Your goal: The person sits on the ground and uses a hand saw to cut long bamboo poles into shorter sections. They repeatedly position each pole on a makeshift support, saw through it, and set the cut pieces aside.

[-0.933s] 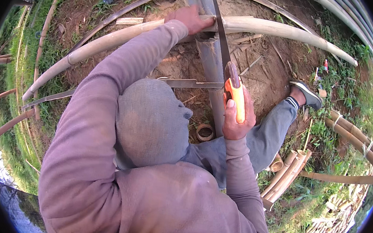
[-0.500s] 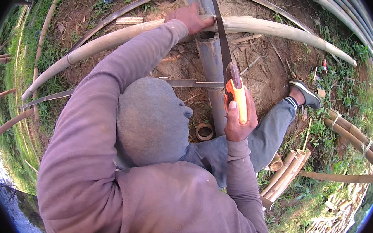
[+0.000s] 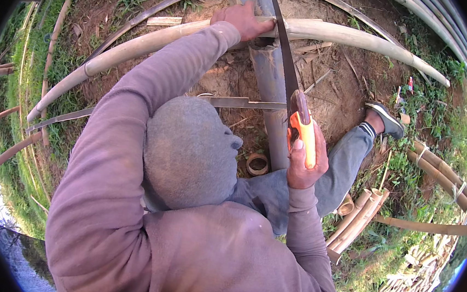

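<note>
A long pale bamboo pole (image 3: 137,46) lies crosswise over a thicker grey bamboo trunk (image 3: 270,83). My left hand (image 3: 240,21) is closed around the pole just left of the saw blade, its thumb reaching toward the cut. In my right hand (image 3: 307,165) is the orange and brown handle of a handsaw (image 3: 306,138). The dark blade runs up and away from the handle and crosses the pole just right of my left thumb. How deep the teeth sit in the pole cannot be made out.
My bent knee (image 3: 192,151) is at centre left; my shod foot (image 3: 385,119) rests on the ground at right. Cut bamboo lengths (image 3: 356,221) lie beside my right forearm. A bamboo ring (image 3: 257,164) sits near the trunk. Tied bamboo (image 3: 445,173) and wood scraps (image 3: 409,280) lie at right.
The right hand has drawn the saw back toward me and a little to the right. My left hand keeps its hold on the pole. The whole view has shifted slightly.
</note>
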A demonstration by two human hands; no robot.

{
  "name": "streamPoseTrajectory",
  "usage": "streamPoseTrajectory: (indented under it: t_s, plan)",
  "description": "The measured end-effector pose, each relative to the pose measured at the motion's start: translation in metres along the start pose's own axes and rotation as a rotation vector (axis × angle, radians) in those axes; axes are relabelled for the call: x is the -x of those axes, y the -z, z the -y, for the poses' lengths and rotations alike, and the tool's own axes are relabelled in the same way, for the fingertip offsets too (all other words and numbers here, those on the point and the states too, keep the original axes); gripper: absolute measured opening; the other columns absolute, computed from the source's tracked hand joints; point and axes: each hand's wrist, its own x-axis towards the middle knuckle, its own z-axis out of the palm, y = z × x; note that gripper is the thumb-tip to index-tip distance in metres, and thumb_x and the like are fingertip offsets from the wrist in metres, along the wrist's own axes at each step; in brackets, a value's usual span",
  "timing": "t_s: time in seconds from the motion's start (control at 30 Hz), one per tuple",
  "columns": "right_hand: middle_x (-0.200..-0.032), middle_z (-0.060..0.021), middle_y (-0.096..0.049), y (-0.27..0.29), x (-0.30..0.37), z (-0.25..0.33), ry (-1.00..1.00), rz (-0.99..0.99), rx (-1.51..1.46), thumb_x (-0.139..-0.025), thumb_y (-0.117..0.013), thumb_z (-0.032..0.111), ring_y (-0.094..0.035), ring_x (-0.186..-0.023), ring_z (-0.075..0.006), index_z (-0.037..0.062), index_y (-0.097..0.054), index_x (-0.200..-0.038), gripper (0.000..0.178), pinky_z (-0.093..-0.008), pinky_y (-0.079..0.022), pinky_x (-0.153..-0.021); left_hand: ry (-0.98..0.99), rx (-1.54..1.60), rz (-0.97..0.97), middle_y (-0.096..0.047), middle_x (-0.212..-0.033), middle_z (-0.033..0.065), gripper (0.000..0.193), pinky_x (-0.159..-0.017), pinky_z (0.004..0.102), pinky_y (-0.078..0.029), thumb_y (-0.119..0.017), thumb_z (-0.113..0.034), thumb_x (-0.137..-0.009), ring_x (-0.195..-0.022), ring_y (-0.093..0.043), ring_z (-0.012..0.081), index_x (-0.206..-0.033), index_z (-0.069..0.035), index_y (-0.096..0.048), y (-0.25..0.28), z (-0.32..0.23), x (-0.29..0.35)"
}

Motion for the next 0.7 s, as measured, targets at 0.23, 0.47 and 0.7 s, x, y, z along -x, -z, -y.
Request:
streamPoseTrajectory:
  t_s: [0.23, 0.47, 0.7]
  plan:
    - [-0.124, -0.0220, -0.074, -0.015, -0.020, -0.003, -0.005, -0.011, 0.014, -0.098, -0.067, 0.010, -0.074, -0.111, -0.0272, -0.0105, -0.061, -0.139, 0.046, -0.0371, -0.056, -0.099, -0.027, 0.012, -0.031, -0.070, -0.138, 0.0203, 0.099, -0.112, 0.0475, -0.049, -0.055, -0.082, -0.088, -0.131, -0.067, 0.0342, -0.150, -0.005, -0.056, -0.006, 0.004, -0.005]
    - [-0.135, -0.0237, -0.069, 0.006, 0.025, -0.006, 0.002, 0.004, 0.054, -0.103, -0.065, 0.021, -0.068, -0.123, -0.0284, -0.0129, -0.059, -0.142, 0.051, -0.0394, -0.053, -0.106, -0.029, 0.012, -0.029, -0.070, -0.139, 0.0202, 0.096, -0.112, 0.0472, -0.048, -0.055, -0.081, -0.090, -0.131, -0.066, 0.0348, -0.149, -0.005, -0.057, -0.001, 0.000, 0.002]
    - [-0.133, -0.0204, -0.070, -0.042, -0.044, 0.000, 0.075, -0.042, 0.086, -0.101, -0.068, 0.012, -0.069, -0.121, -0.0266, -0.0097, -0.063, -0.139, 0.043, -0.0377, -0.052, -0.106, -0.014, 0.012, -0.018, -0.070, -0.139, 0.0206, 0.096, -0.112, 0.0476, -0.048, -0.055, -0.080, -0.090, -0.131, -0.066, 0.0354, -0.150, -0.005, -0.056, 0.000, 0.001, 0.000]
